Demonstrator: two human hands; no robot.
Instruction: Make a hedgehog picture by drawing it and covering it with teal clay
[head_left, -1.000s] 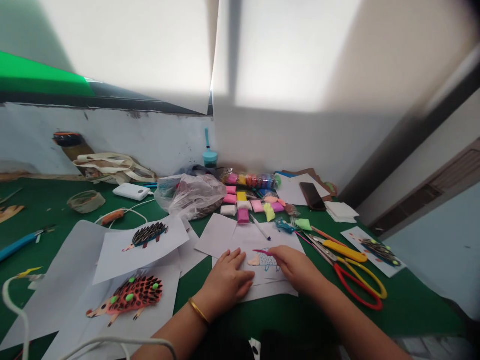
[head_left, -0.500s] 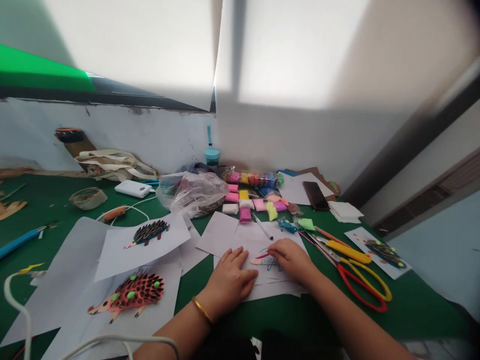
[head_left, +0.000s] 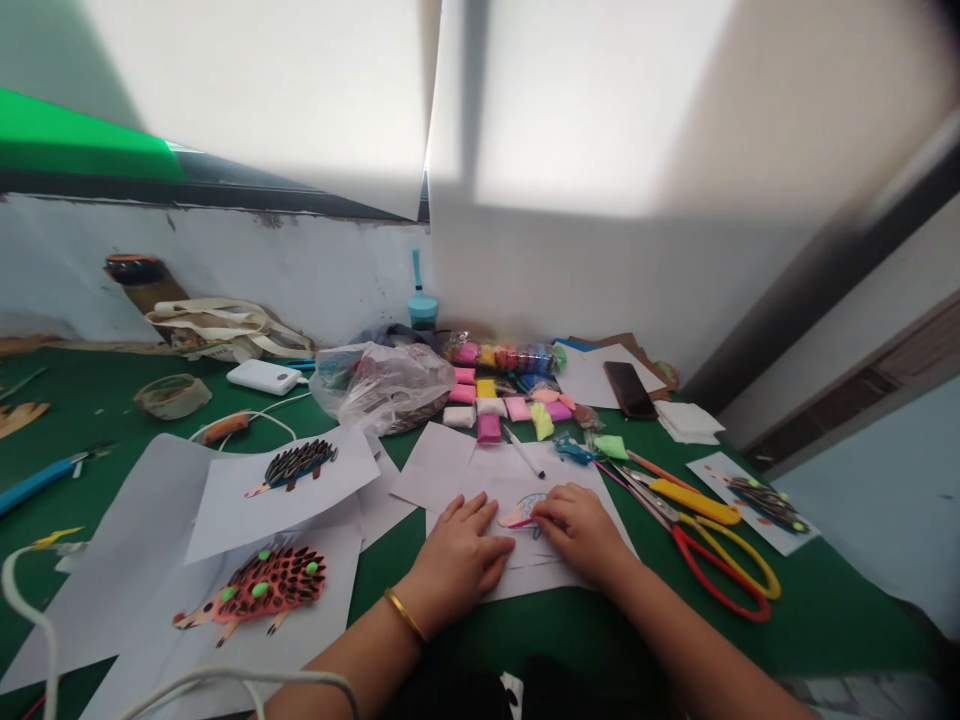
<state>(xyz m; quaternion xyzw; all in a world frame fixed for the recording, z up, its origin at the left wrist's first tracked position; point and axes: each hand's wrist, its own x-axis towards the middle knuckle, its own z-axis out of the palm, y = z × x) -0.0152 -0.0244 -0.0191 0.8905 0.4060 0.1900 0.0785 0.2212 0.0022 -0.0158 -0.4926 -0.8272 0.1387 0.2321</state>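
My right hand (head_left: 581, 530) has its fingers pinched close around a thin pink stick (head_left: 526, 523). The stick is at the low edge of the flat peach clay (head_left: 511, 515), which makes the pointy face on a blue line drawing (head_left: 535, 500) of a hedgehog. The drawing is on smooth white paper (head_left: 592, 490) right in front of me. My left hand (head_left: 459, 550) lies flat on the paper beside it, fingers a little apart and holding nothing. A round, shiny gold bangle (head_left: 405, 615) is on my left wrist.

Over to the left is a pink hedgehog (head_left: 274, 590) with dark, pointy bits all over its back and round green balls on top. Behind it is a black, spiky one (head_left: 300, 462). Past my paper sit small, puffy packs (head_left: 489, 428) in bright colours, next to a crinkly, see-through bag (head_left: 382, 385). The scissors (head_left: 651, 497) are on my right, near a third hedgehog picture (head_left: 765, 503).

The bench (head_left: 832, 620) is dark green. The pale wall (head_left: 300, 260) has chipped paint, and big white sheets (head_left: 585, 110) hang above with sun glowing through.
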